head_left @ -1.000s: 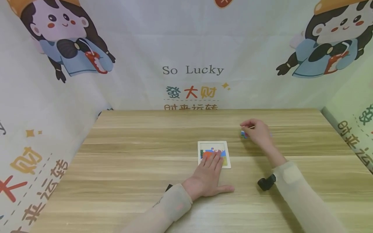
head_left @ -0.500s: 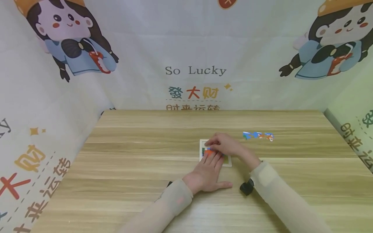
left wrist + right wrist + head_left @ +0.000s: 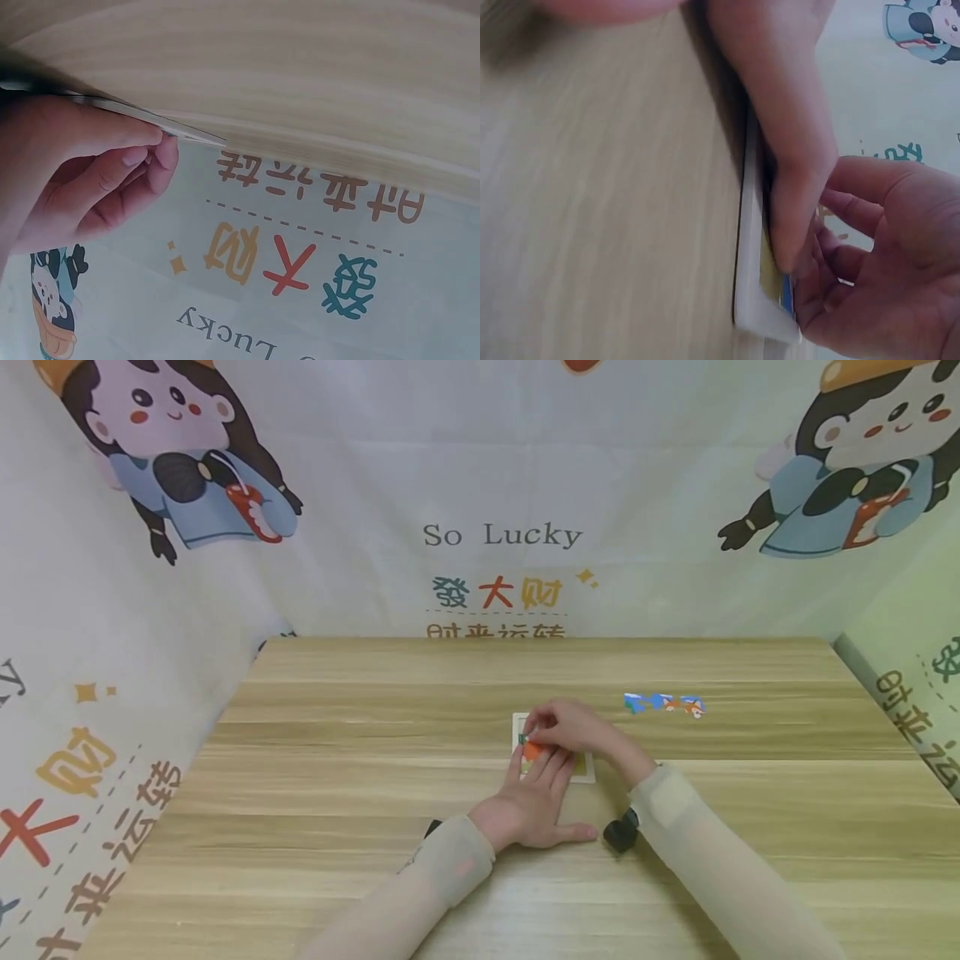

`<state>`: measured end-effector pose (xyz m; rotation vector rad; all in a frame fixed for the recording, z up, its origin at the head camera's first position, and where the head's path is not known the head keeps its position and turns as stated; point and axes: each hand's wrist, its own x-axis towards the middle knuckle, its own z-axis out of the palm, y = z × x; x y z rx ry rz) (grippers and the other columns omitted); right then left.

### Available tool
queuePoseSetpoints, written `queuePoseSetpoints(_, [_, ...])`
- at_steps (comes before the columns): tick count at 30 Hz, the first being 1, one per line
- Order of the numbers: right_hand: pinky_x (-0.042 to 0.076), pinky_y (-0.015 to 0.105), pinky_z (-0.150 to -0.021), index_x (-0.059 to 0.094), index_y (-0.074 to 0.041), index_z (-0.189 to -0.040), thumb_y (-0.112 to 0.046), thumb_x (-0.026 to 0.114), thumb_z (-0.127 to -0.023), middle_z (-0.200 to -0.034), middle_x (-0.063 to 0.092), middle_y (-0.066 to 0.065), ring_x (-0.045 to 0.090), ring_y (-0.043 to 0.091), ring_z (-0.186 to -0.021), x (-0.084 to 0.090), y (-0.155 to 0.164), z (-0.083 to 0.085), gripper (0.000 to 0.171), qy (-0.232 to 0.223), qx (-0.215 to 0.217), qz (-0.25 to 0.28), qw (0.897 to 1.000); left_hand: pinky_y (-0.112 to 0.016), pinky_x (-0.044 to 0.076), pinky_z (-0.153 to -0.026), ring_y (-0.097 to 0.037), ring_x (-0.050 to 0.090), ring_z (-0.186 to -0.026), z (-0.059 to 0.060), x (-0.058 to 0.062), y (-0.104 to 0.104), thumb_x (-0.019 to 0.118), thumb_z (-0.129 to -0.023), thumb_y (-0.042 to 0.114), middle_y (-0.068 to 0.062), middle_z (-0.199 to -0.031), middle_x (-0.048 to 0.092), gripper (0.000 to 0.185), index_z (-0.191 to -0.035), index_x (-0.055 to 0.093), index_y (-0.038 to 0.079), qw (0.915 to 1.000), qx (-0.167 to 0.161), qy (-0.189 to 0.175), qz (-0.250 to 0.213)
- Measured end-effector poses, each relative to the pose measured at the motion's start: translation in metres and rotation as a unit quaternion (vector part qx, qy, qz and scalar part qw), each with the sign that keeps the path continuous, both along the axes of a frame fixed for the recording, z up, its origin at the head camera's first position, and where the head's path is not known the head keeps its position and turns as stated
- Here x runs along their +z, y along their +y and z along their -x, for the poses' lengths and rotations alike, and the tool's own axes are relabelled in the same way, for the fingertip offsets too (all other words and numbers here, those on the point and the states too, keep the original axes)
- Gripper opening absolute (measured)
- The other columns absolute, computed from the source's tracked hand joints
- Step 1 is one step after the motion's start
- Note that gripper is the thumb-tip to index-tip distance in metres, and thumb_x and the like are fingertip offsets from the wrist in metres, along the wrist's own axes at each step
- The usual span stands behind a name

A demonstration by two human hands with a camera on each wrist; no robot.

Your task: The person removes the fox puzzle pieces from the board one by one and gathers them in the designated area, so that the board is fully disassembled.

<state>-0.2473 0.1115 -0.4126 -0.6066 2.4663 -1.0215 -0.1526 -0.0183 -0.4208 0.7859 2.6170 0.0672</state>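
A small white-framed puzzle board (image 3: 584,767) lies at the middle of the wooden table (image 3: 360,760). My left hand (image 3: 542,770) rests flat on it with straight fingers, covering most of the picture; the left wrist view shows those fingers (image 3: 97,161) on the board's thin edge (image 3: 187,133). My right hand (image 3: 534,732) is at the board's far left corner, its curled fingers pinching a small orange and green puzzle piece (image 3: 530,748) against the board. In the right wrist view the board (image 3: 748,247) is seen edge-on, with my right fingers (image 3: 855,262) curled at its end.
A short row of loose puzzle pieces (image 3: 664,703), blue, white and orange, lies on the table to the right of the board. Printed cloth walls (image 3: 495,535) close in the table at the back and both sides.
My right hand left the loose pieces at the right and came left to the board's far left corner with a piece. The left hand stayed flat on the board.
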Motion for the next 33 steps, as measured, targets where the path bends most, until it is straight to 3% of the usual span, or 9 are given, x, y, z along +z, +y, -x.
queuePoseSetpoints(6, [0.045, 0.024, -0.065, 0.066, -0.007, -0.095, -0.014, 0.064, -0.096, -0.078, 0.061, 0.001, 0.054, 0.012, -0.069, 0.0002, -0.0065, 0.0023, 0.008, -0.015, -0.014, -0.008, 1.0, -0.057, -0.004, -0.125, -0.016, -0.013, -0.156, 0.0011, -0.0033, 0.0004, 0.039, -0.093, 0.075, -0.002, -0.169, -0.012, 0.101, -0.161, 0.0, 0.012, 1.0, -0.005, 0.007, -0.004])
queuePoseSetpoints(14, [0.047, 0.025, -0.073, 0.063, -0.003, -0.099, -0.01, 0.064, -0.095, -0.085, 0.063, 0.003, 0.058, 0.014, -0.076, 0.003, -0.0045, 0.0025, 0.008, -0.071, -0.02, 0.054, 0.996, -0.059, -0.006, -0.124, -0.017, -0.016, -0.155, 0.0009, -0.003, 0.0008, 0.04, -0.091, 0.077, -0.004, -0.169, -0.015, 0.105, -0.161, -0.001, 0.011, 0.9999, -0.005, 0.01, -0.01])
queuePoseSetpoints(21, [0.048, 0.023, -0.072, 0.062, -0.001, -0.101, -0.006, 0.064, -0.094, -0.085, 0.062, 0.002, 0.058, 0.013, -0.076, -0.0013, -0.005, 0.0036, 0.009, -0.09, -0.032, 0.076, 0.992, -0.058, -0.005, -0.124, -0.017, -0.015, -0.156, -0.0012, -0.0018, 0.0, 0.039, -0.091, 0.077, -0.003, -0.169, -0.014, 0.104, -0.161, 0.0, 0.011, 0.9998, -0.004, 0.017, -0.001])
queuePoseSetpoints(33, [0.049, 0.022, -0.068, 0.063, 0.0, -0.1, -0.005, 0.065, -0.094, -0.085, 0.062, 0.003, 0.058, 0.012, -0.073, -0.0012, -0.0073, 0.0027, 0.008, -0.106, -0.06, 0.072, 0.99, -0.039, 0.005, -0.129, -0.021, -0.006, -0.157, -0.0038, -0.0057, 0.0034, 0.038, -0.091, 0.077, -0.008, -0.17, -0.005, 0.104, -0.161, 0.004, 0.008, 0.9954, -0.025, 0.082, 0.042])
